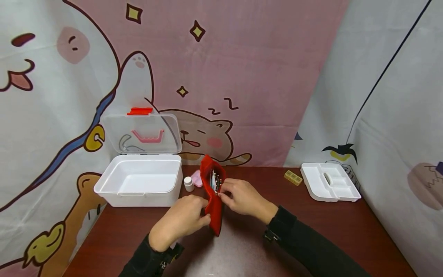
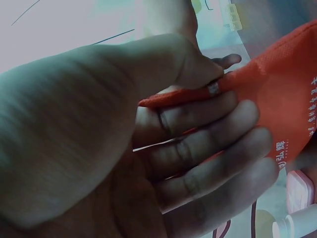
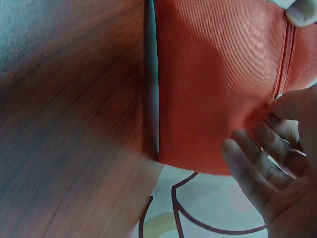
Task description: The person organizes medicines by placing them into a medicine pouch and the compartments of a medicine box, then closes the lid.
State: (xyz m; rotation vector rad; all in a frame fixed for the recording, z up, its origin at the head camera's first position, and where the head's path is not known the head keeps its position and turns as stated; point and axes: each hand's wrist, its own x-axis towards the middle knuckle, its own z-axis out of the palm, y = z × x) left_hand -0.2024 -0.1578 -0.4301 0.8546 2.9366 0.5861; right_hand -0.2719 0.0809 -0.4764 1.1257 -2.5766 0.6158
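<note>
A red fabric zipper pouch [image 1: 216, 217] stands on edge on the table, its top partly unzipped, with small items [image 1: 215, 181] showing inside. My left hand [image 1: 184, 216] pinches the near top edge between thumb and index finger. In the left wrist view its other fingers lie along the pouch's side [image 2: 285, 94], which bears white printing. On the other side, my right hand [image 1: 243, 197] pinches the zipper's slider end with thumb and forefinger. The right wrist view shows the zipper [image 3: 286, 54] running from those fingers toward the left hand's fingertip.
A white box [image 1: 138, 198] with its clear lid [image 1: 152, 125] raised stands left of the pouch. Between them are a small white bottle [image 1: 189, 184] and a pink case [image 1: 197, 179]. Far right lie a yellow pill box [image 1: 293, 177] and a white compartment tray [image 1: 315, 181].
</note>
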